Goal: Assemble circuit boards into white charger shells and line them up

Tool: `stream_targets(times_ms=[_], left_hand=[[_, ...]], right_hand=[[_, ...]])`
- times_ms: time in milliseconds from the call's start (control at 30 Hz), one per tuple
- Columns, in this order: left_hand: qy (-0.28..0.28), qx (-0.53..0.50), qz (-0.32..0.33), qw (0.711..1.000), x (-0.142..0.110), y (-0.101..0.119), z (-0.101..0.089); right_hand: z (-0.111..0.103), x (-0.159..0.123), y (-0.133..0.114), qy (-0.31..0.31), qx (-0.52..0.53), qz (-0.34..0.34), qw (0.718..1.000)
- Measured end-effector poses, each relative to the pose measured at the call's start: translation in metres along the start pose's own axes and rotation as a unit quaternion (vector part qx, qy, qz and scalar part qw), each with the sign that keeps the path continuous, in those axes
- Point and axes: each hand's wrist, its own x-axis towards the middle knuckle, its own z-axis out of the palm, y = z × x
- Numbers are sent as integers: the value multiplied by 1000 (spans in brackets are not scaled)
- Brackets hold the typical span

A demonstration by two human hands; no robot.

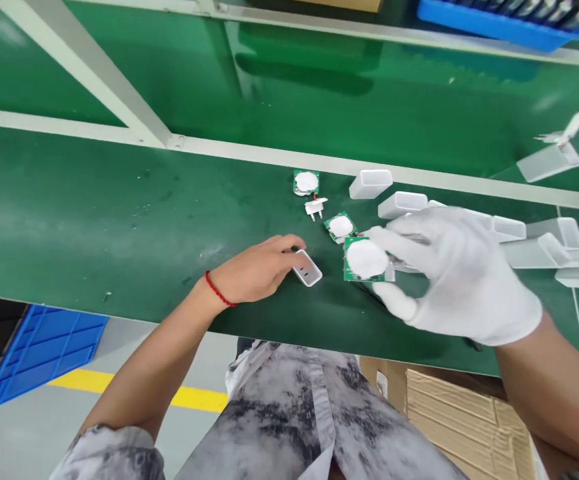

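Note:
My bare left hand point(264, 268), with a red cord at the wrist, is closed on a small white plastic case point(311, 276). Its open end faces me, and two dark slots show inside. In a white glove, my right hand point(444, 273) grips a green circuit board point(367, 260) with a round white pad between thumb and fingers. Just behind it a second circuit board point(340, 227) with a white pad lies on the table. Further back rests another circuit board point(306, 182), wired to a white two-pin plug point(315, 208).
Several empty white cases point(371, 183) stand and lie at the right, partly behind my glove. A white rail point(249, 155) runs along the back of the green table point(94, 220). Above is a shelf with a blue tray point(504, 27). A blue crate point(44, 353) sits at lower left.

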Motion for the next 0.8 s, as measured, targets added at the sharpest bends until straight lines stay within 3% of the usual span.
stream_targets(times_ms=[100,200,300,367,533,667,800], left_hand=[[89,-44,-71,993,-9,1,18],[160,-17,-159,974,-5,7,45],[197,-14,-180,964,4,3,57],[188,-49,-152,969,9,-6,54],[136,-107,-114,978,13,-27,35],[135,-100,-121,978,14,-29,36],[140,-96,-118,978,14,-30,40]], right_hand=[[18,13,-14,18,-23,-67,997],[29,22,-20,52,-35,-92,994],[29,30,-21,3,-42,-110,993],[27,35,-23,-27,-50,-126,990],[23,49,-28,-16,-82,-150,985],[26,61,-28,-90,-109,-158,977],[25,74,-29,-115,-148,-156,970]])
